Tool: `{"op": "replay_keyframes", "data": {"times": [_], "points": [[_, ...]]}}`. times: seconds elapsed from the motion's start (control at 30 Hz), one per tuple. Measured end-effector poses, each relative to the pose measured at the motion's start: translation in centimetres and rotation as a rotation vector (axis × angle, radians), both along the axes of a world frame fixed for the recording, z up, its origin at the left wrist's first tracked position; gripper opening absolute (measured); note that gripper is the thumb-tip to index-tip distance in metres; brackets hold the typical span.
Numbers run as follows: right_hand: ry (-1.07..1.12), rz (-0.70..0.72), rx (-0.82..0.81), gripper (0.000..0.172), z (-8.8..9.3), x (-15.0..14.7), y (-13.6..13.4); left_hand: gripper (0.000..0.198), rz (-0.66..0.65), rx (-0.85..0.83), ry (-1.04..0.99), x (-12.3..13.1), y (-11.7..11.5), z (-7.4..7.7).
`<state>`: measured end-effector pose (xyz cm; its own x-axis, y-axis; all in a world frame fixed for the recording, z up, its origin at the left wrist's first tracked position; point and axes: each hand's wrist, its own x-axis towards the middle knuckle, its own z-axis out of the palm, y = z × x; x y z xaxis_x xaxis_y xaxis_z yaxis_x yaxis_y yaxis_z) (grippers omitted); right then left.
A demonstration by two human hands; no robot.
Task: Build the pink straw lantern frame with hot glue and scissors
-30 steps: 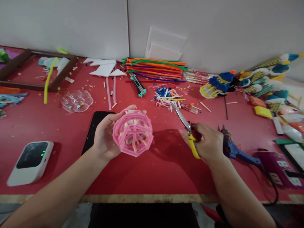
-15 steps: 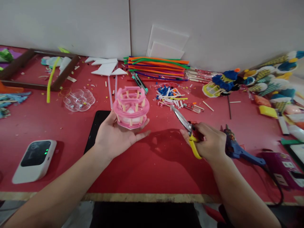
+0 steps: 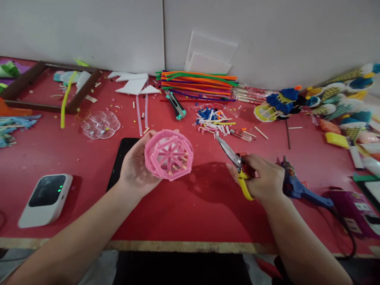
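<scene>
The pink cage (image 3: 169, 149) rests in the left grip (image 3: 135, 172), whose fingers curl around its side and back, its spoked face tilted up. Too firm a squeeze could bend its soft strips or pop a joint; too loose a hold could let it roll off the palm. Right of it, the right grip (image 3: 264, 178) is closed around the yellow handles of the scissors (image 3: 234, 158); their points, aimed away, might nick strips if swung leftward. Just beyond that grip lies a glue gun (image 3: 295, 190), which, if hot, could burn the wrist on the table (image 3: 202, 221).
</scene>
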<state>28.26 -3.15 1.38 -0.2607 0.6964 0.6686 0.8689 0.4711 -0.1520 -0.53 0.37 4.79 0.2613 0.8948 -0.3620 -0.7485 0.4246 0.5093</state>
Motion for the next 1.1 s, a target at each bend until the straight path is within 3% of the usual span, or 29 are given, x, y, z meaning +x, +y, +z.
{"op": "replay_keyframes", "data": {"times": [0.13,0.3,0.53,1.1], "points": [[0.006,0.070,-0.057,0.029,0.3,-0.2,-0.2,0.017,0.061,0.015,0.085,0.8,-0.2,0.9],[0.038,0.147,-0.144,0.033,0.7,-0.4,-0.5,0.018,0.138,0.032,0.219,1.0,-0.3,0.8],[-0.046,0.140,-0.096,0.032,0.4,-0.1,-0.5,0.015,0.231,0.067,0.269,1.2,-0.2,0.8],[-0.071,0.129,-0.093,0.027,0.2,0.3,-0.3,0.013,0.216,0.031,0.299,1.3,0.0,0.8]]}}
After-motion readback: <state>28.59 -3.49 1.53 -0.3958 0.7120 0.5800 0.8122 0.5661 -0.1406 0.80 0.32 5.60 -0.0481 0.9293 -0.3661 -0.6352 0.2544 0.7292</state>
